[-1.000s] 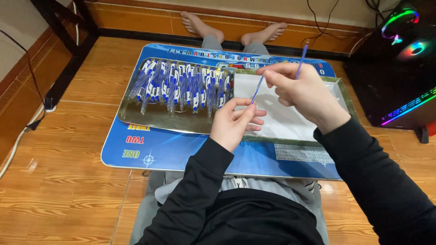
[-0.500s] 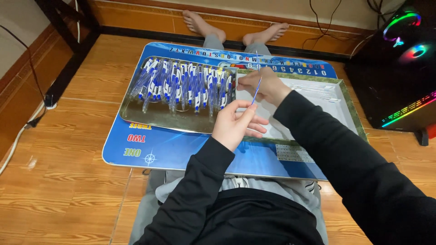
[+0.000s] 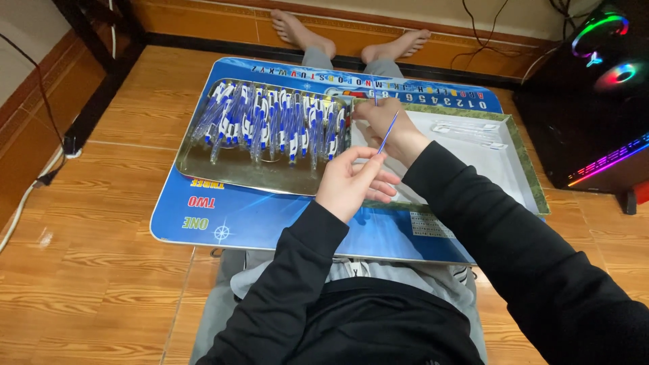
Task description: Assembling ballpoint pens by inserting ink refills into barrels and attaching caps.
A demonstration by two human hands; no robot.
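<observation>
My left hand pinches a thin blue pen refill that points up and away, over the blue lap table. Behind it my right hand is stretched to the left, fingers closed at the right edge of the metal tray of several blue and white pens. A slim blue piece sticks up from its fingers. I cannot tell whether it grips a pen. A white tray lies to the right, with a few clear pen barrels at its far end.
My legs and bare feet stretch out under the table on the wooden floor. A black computer case with coloured lights stands at the right. Cables and a dark furniture leg are at the left.
My right hand has swung from above the white tray leftward to the edge of the pen tray. My left hand still holds the refill in about the same place.
</observation>
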